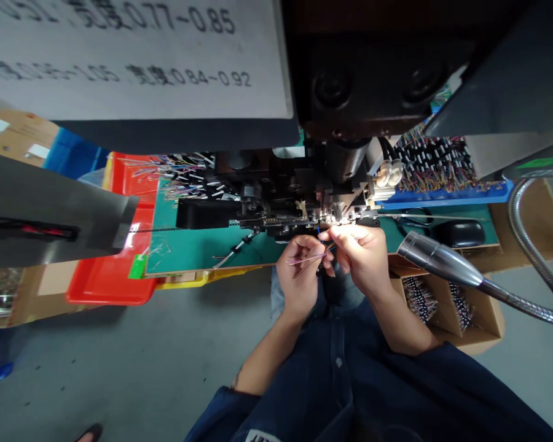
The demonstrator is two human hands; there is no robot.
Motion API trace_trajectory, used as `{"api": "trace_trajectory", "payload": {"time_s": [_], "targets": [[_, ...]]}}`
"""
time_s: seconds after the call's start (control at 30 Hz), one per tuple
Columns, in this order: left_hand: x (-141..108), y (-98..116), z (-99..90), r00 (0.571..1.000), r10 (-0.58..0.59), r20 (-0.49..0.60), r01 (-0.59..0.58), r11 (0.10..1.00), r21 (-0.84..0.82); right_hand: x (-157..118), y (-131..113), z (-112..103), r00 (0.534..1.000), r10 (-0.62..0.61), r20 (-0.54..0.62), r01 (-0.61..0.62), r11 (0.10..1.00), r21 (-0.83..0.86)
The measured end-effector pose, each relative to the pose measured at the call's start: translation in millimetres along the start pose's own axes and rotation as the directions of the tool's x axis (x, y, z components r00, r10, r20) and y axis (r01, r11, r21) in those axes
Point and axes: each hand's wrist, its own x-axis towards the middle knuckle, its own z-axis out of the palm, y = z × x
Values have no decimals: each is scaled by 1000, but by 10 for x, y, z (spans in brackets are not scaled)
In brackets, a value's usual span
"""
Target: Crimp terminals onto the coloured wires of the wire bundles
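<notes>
My left hand point(303, 270) is closed in a pinch on a small bundle of thin coloured wires point(299, 261), whose loose ends fan out to the left. Beside it, my right hand point(362, 250) is closed with thumb and forefinger pressed together on wire at the lit working point of a crimping machine point(295, 209). A blue wire point(319, 233) stands up between the two hands. The wire tips at the machine are too small to make out. A strip of terminals point(166, 229) runs into the machine from the left.
A short wire harness point(237, 250) lies on the green board point(198, 258). Red trays point(105, 285) stand at left. A blue tray point(447, 197) of wire bundles is at right, near a gooseneck lamp point(437, 258). A cardboard box point(486, 313) holding bundles sits below right.
</notes>
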Motion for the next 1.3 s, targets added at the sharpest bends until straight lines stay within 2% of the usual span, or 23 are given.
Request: {"api": "trace_trajectory", "payload": {"time_s": [0.27, 0.43, 0.57, 0.77, 1.0, 1.3], "targets": [[7, 6, 0, 1000, 2, 4, -2, 1000, 17, 4, -11, -21, 1000, -14, -7, 14, 997, -75], [-3, -20, -29, 998, 1, 68, -1, 1000, 2, -17, -109, -48, 996, -59, 70, 69, 986, -149], [-25, -47, -53, 996, -20, 87, 20, 1000, 5, -47, -143, -35, 993, -65, 100, 76, 991, -114], [-24, -19, -64, 998, 9, 61, -10, 1000, 12, -44, -67, -23, 998, -63, 28, 65, 993, -97], [-4, 9, -38, 998, 37, 41, -37, 999, 12, 2, 7, 8, 999, -14, 32, 12, 997, 78], [5, -11, -42, 999, 42, 31, -44, 998, 56, 1, 33, 5, 1000, -16, 8, 16, 999, 32]]}}
